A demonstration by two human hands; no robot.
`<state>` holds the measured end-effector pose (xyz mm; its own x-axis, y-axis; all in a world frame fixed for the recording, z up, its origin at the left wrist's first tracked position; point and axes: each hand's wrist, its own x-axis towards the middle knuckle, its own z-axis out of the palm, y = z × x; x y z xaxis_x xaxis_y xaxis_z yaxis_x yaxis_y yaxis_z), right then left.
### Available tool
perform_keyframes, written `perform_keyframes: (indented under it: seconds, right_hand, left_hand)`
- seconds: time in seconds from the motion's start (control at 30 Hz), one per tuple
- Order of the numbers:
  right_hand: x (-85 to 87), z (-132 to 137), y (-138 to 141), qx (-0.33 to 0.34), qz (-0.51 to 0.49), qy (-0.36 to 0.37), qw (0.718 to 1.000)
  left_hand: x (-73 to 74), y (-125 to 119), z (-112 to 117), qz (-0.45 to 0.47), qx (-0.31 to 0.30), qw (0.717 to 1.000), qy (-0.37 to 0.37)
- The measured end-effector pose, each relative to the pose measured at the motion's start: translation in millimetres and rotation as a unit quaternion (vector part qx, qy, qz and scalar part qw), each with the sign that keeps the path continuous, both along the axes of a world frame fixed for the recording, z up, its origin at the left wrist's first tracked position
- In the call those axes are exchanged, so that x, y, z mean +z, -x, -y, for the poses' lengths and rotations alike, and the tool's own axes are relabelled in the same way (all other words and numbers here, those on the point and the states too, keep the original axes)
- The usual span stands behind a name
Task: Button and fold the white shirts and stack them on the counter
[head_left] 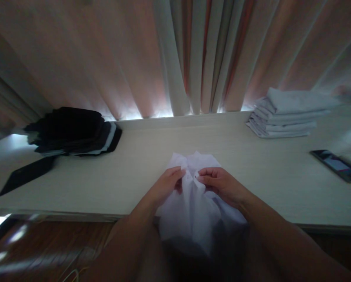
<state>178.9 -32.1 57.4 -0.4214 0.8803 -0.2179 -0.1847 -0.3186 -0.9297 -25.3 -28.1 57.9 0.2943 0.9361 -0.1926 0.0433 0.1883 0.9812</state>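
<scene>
A white shirt [194, 219] hangs over the table's near edge, its upper part lying on the tabletop and its lower part falling towards my lap. My left hand [173, 180] pinches one front edge between thumb and fingers. Opposite it, my right hand [215, 181] pinches the other front edge, a short gap away. The cloth is gathered in folds between the two hands. Whether a button sits under my fingertips is too small to tell.
A pile of dark folded clothes [75, 131] stands on the table [216, 137] at the left, beside a flat black item [28, 174]. Folded white clothes [287, 113] are stacked at the back right. A phone [337, 164] lies at the right. Curtains [119, 58] hang behind.
</scene>
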Motion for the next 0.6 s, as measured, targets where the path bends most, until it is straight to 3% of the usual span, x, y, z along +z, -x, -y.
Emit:
perform_keyframes:
  seconds: [0.3,0.5,0.6]
  right_hand:
    - [-3.9,0.2,1.1,-0.016,0.034,-0.024,0.999]
    - [-6.7,-2.2,0.8,-0.048,0.177,-0.124,0.975]
    - [-9.7,-0.7,4.8,-0.059,0.242,-0.178,0.952]
  left_hand:
    - [22.1,1.6,3.6,-0.124,-0.047,0.988,-0.082]
    - [1.4,-0.1,-2.8,-0.282,0.048,0.946,-0.156]
    - [-3.0,-6.2,-0.6,-0.271,0.042,0.949,-0.156]
